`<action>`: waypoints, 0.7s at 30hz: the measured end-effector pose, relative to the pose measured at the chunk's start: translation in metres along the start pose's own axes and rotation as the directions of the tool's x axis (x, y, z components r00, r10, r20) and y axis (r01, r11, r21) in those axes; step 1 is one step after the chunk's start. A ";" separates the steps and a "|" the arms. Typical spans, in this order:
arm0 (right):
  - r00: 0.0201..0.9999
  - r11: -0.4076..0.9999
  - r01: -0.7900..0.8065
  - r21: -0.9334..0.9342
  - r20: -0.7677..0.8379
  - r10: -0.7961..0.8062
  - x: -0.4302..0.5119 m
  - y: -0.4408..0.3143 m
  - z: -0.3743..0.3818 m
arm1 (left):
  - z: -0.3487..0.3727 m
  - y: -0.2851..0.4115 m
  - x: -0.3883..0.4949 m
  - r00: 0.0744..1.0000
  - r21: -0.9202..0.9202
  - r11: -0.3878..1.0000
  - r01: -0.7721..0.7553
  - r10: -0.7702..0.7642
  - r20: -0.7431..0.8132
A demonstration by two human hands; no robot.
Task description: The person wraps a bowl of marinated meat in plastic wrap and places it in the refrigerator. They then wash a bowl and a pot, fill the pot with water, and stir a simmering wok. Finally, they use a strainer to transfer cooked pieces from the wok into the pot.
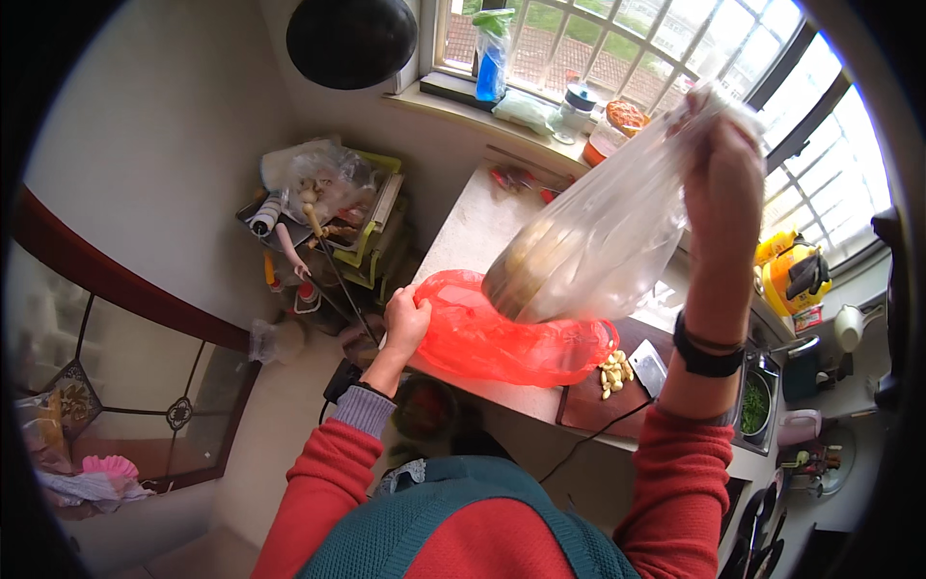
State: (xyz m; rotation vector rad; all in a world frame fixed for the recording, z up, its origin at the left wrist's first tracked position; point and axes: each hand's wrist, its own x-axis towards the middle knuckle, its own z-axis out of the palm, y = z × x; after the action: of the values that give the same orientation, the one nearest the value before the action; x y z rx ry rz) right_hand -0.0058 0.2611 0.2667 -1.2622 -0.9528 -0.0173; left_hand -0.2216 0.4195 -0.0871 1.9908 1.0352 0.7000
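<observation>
My right hand (723, 174) is raised near the window and grips the gathered top of a clear plastic bag (615, 224). Pale, rounded contents, blurred by the film, weigh down the bag's lower end. Below it, a thin red plastic bag (499, 354) lies spread over the counter, and my left hand (407, 318) pinches its left edge. The clear bag's bottom hangs over the red one; whether they touch I cannot tell. Peeled garlic cloves (615, 374) lie on a brown cutting board (589, 405), beside a cleaver (647, 368).
A sink to the right holds a bowl of greens (756, 405). Along the windowsill stand a blue spray bottle (492, 69) and a glass jar (575, 112). A loaded green rack (383, 217) is left of the counter (463, 239). A black cord (593, 441) crosses the counter's front edge.
</observation>
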 end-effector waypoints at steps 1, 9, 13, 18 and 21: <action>0.996 0.998 -0.058 -0.032 -0.077 0.055 -0.009 0.005 0.004 | 0.000 0.000 -0.002 1.000 -0.014 1.000 -0.009 0.009 0.011; 0.895 0.920 -0.308 0.241 -0.254 0.366 -0.080 0.050 0.035 | -0.007 0.000 -0.035 0.979 -0.148 0.982 -0.119 0.140 0.145; 0.941 0.935 -0.219 0.279 -0.195 0.278 -0.103 0.049 0.041 | -0.008 0.000 -0.049 0.948 -0.191 0.965 -0.181 0.223 0.225; 0.958 0.962 -0.239 0.134 -0.128 0.256 -0.135 0.050 0.060 | 0.004 0.002 -0.036 0.963 -0.470 0.880 0.062 0.071 0.260; 0.956 0.931 -0.248 0.267 -0.086 0.279 -0.141 0.065 0.060 | 0.002 0.012 -0.021 0.968 -0.637 0.766 0.085 0.087 0.234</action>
State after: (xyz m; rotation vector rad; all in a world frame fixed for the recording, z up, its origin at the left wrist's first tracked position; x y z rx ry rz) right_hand -0.0984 0.2657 0.1287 -1.1278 -0.6494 0.2299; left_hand -0.2257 0.3968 -0.0809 1.4177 0.5291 0.6676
